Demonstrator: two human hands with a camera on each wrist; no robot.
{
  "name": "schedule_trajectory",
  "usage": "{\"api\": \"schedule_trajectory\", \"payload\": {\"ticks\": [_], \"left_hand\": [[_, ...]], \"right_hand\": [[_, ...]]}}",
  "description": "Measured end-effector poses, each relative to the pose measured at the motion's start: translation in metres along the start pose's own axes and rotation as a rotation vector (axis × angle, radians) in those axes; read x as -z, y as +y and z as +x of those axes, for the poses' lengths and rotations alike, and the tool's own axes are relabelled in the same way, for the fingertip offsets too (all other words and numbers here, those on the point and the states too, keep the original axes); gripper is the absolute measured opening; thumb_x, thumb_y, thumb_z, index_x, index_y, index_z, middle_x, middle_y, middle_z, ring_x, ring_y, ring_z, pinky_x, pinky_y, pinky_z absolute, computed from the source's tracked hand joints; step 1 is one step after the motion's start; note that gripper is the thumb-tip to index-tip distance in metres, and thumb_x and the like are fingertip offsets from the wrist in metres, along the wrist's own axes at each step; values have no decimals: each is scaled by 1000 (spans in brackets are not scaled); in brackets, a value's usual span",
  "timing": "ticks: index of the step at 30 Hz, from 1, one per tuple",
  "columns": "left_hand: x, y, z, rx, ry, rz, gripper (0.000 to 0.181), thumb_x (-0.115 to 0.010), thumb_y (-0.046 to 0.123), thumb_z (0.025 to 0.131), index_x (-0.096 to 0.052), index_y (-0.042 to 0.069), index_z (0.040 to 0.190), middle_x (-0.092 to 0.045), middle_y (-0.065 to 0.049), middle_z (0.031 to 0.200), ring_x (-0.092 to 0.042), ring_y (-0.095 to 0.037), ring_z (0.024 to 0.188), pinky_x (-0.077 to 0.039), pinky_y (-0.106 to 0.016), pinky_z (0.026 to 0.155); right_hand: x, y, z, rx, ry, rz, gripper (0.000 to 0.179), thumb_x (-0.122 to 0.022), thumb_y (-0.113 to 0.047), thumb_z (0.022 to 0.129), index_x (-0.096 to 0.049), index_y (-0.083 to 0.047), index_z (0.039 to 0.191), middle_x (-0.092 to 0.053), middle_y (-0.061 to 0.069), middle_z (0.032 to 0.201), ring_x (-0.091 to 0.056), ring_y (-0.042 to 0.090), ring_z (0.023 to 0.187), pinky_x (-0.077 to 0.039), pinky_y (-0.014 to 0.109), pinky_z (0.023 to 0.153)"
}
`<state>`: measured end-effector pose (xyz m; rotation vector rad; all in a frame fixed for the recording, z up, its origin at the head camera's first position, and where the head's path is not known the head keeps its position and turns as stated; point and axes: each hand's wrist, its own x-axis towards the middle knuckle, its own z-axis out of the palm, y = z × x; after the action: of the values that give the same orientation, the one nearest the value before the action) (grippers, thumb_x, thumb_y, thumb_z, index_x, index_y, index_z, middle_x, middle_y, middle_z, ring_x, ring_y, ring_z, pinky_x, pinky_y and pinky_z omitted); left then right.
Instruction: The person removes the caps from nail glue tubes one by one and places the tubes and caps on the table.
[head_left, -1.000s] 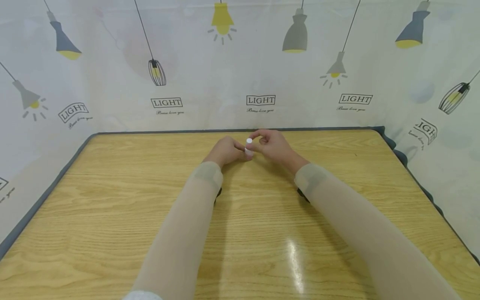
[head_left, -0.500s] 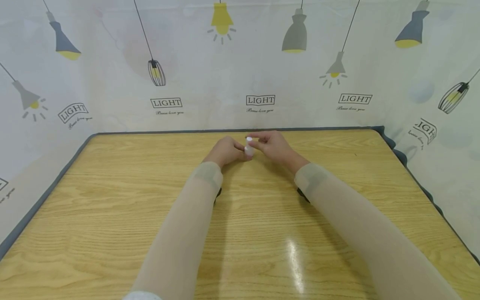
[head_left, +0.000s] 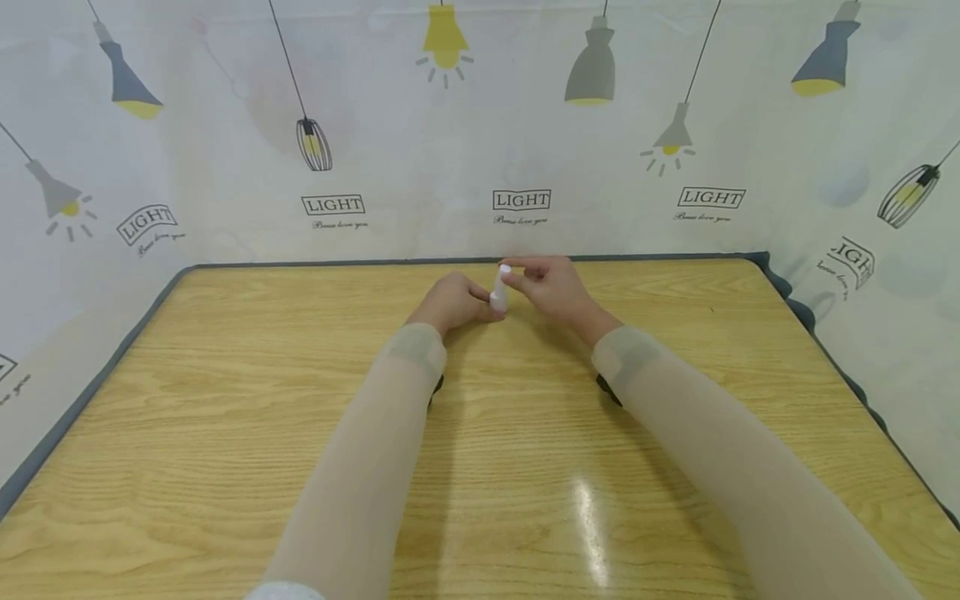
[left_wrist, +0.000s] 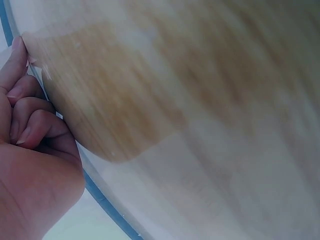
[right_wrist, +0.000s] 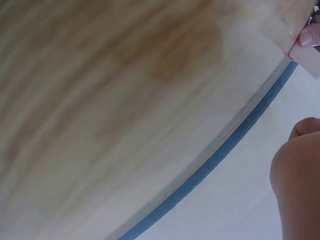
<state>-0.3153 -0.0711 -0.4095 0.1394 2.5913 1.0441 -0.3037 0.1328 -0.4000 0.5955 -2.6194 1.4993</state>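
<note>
Close to the far edge of the table, a small white bottle (head_left: 498, 303) stands in the head view, partly covered by fingers. My left hand (head_left: 452, 301) pinches it low down from the left. In the left wrist view the left hand (left_wrist: 35, 130) has its index finger stretched out and the other fingers curled. My right hand (head_left: 555, 290) pinches a slim white cap-like piece (head_left: 506, 271) between thumb and index finger, above the bottle and leaning right. Whether that piece touches the bottle I cannot tell. The right hand (right_wrist: 302, 170) shows only partly in the right wrist view.
The wood-grain table (head_left: 300, 417) stretches under both arms and has a dark blue edge (right_wrist: 215, 155). Right behind it hangs a pale curtain (head_left: 420, 158) printed with lamps and the word LIGHT. Both forearms wear beige sleeves (head_left: 360, 450).
My right hand has risen slightly and shifted right, taking the white cap-like piece up with it, now tilted. The left hand and the bottle have stayed in place.
</note>
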Motion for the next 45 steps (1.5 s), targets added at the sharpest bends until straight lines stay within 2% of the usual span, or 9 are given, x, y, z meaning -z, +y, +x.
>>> {"api": "schedule_trajectory", "payload": {"ticks": [7,12,17,36,45], "left_hand": [[0,1,-3,4,12,-11,36,-92,37,85,-84,19,116,-75,0,136,-62,-22,130,-45,-44,121],[0,1,-3,5,17,-23,36,-92,37,84,-84,19,115,-75,1,135,-63,-20,127,-46,-43,119],[0,2,-4,3,17,-26,36,-92,37,85,-84,19,115,-76,1,134,-62,-20,128,-46,-42,120],[1,4,-6,21,8,-34,39,-92,38,85,-83,19,117,-73,0,139,-61,-21,131,-44,-44,122],[0,2,-4,-8,24,-19,37,-92,37,84,-84,19,116,-75,0,136,-62,-22,129,-45,-44,121]], "right_hand": [[1,3,-1,58,118,27,30,-77,-21,100,-78,-6,126,-38,-10,56,-35,8,56,-31,23,55],[1,3,0,48,143,37,30,-78,-22,100,-79,-6,125,-40,-11,56,-36,8,57,-31,23,55],[2,3,0,82,169,50,28,-78,-19,99,-79,-2,121,-39,-9,58,-35,8,56,-31,23,55],[5,5,-1,89,187,62,27,-77,-19,100,-79,-1,121,-37,-9,56,-31,6,52,-27,20,50],[5,3,-2,103,189,76,29,-77,-23,100,-80,-3,121,-38,-8,57,-32,6,52,-28,21,51]]}}
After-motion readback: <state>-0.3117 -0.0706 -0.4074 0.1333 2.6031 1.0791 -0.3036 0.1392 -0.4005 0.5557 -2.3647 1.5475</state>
